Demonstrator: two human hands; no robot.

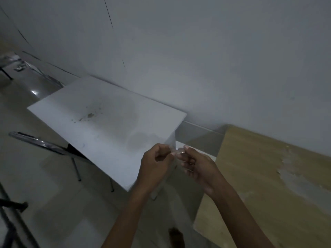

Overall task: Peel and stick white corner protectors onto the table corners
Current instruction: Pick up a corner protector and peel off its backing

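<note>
Peeling step: left hand [155, 162] and right hand [195, 164] fingers pinch a small clear corner protector [179, 151] over the white counter [100, 126]; next, backing off, seat on a corner.

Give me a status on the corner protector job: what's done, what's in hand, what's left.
Done: nothing I can confirm; the three corners of the white table in view look bare, though the picture is dim. In hand: the left hand and right hand both pinch a small clear piece between them, apparently a protector being peeled. Left: sticking it on, then the other corners.
</note>
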